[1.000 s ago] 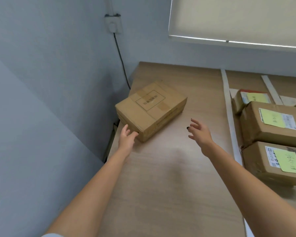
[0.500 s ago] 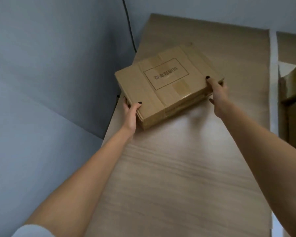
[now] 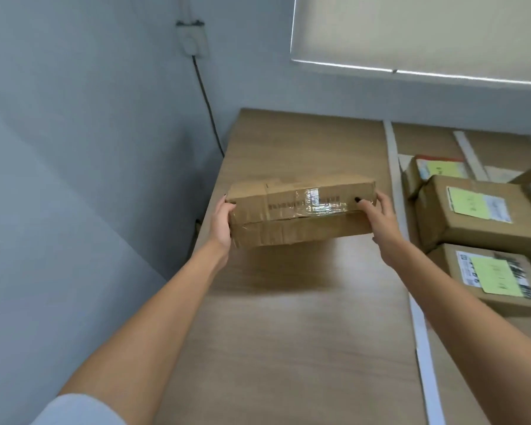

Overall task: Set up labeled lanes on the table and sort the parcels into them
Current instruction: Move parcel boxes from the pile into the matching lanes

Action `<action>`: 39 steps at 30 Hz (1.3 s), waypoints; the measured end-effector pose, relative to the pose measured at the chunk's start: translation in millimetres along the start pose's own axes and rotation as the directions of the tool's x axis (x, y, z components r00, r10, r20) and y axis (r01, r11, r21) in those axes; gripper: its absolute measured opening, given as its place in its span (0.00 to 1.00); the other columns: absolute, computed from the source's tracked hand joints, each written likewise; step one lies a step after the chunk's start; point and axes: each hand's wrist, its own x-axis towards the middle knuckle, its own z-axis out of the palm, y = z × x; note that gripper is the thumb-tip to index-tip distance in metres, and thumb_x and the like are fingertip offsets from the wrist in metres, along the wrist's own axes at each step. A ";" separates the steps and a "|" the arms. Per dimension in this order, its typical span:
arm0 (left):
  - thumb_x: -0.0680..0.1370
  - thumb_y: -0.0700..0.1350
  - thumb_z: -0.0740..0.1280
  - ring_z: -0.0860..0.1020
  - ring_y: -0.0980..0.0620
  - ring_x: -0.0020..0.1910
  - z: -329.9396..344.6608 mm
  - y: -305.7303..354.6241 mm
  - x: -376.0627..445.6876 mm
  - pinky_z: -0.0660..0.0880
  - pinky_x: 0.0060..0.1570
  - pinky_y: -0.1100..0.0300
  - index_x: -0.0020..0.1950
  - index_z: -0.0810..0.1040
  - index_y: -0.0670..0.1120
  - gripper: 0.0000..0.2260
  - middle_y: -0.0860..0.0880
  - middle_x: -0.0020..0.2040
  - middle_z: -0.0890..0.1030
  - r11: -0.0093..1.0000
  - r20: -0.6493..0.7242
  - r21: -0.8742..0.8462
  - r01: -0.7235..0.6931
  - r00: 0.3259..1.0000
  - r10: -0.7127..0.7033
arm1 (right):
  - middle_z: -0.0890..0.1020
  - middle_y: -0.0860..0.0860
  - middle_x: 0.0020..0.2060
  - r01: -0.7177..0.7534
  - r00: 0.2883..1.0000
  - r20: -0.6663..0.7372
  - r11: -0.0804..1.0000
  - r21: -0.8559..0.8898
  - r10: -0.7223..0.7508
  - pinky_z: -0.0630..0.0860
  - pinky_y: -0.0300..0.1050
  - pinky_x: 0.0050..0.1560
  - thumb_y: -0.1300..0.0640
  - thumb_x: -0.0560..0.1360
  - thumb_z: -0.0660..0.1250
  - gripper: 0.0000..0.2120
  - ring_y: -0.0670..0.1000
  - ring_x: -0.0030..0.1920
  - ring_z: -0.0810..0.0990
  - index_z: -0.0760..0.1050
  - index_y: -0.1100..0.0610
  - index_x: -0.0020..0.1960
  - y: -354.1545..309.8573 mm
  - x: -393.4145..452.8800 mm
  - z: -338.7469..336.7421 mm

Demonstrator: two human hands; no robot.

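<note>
Both hands are on the cardboard box, one at each short end. The left hand wraps around the left end, fingers curled behind it and mostly hidden, palm flat against the side. The right hand does the same on the right end, with the thumb lying across the near face, dark nail showing. So both are clamped on the box, squeezing it between them.

The box is lifted off the worktop; you can see its shadow on the wood underneath. It's tilted so a long side faces the camera, with clear tape and a blurry printed strip I can't read. It hangs over the left part of the worktop, close to the wall-side edge.

To the right, past a white tape strip running along the wood, sit three other parcels in a row, the two nearer ones with green sticky notes on their labels. The held box is left of that strip, not touching it.
</note>
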 end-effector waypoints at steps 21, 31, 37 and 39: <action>0.79 0.49 0.55 0.69 0.48 0.65 -26.8 21.6 -161.8 0.70 0.61 0.53 0.76 0.54 0.51 0.25 0.47 0.70 0.67 0.959 0.139 0.197 -0.204 0.974 0.178 | 0.74 0.54 0.63 0.089 0.994 -0.067 0.994 0.070 -0.085 0.70 0.54 0.65 0.48 0.76 0.64 0.23 0.55 0.63 0.73 0.67 0.51 0.69 0.0 -202.2 -96.6; 0.80 0.49 0.57 0.74 0.56 0.44 -15.5 15.3 -196.1 0.69 0.36 0.60 0.56 0.65 0.47 0.08 0.50 0.48 0.75 0.933 0.129 0.198 -0.299 0.952 0.278 | 0.74 0.36 0.51 0.089 0.994 0.049 0.982 0.167 -0.099 0.65 0.59 0.59 0.50 0.79 0.57 0.18 0.50 0.58 0.68 0.66 0.38 0.68 -9.7 -235.3 -130.2; 0.79 0.47 0.60 0.77 0.55 0.50 14.1 -18.0 -223.0 0.73 0.39 0.58 0.65 0.66 0.52 0.15 0.53 0.56 0.75 0.939 0.208 0.215 -0.270 0.952 0.226 | 0.76 0.40 0.52 0.074 0.995 0.064 0.996 0.050 -0.077 0.69 0.49 0.46 0.47 0.78 0.60 0.15 0.44 0.52 0.74 0.65 0.25 0.53 18.7 -241.6 -167.1; 0.78 0.49 0.61 0.77 0.53 0.54 32.6 -28.6 -231.0 0.75 0.47 0.54 0.70 0.63 0.58 0.21 0.55 0.58 0.76 0.928 0.256 0.256 -0.270 0.945 0.204 | 0.76 0.43 0.54 0.086 0.996 0.024 0.995 0.056 -0.087 0.70 0.47 0.46 0.48 0.78 0.60 0.17 0.47 0.54 0.75 0.64 0.32 0.64 33.0 -236.6 -190.8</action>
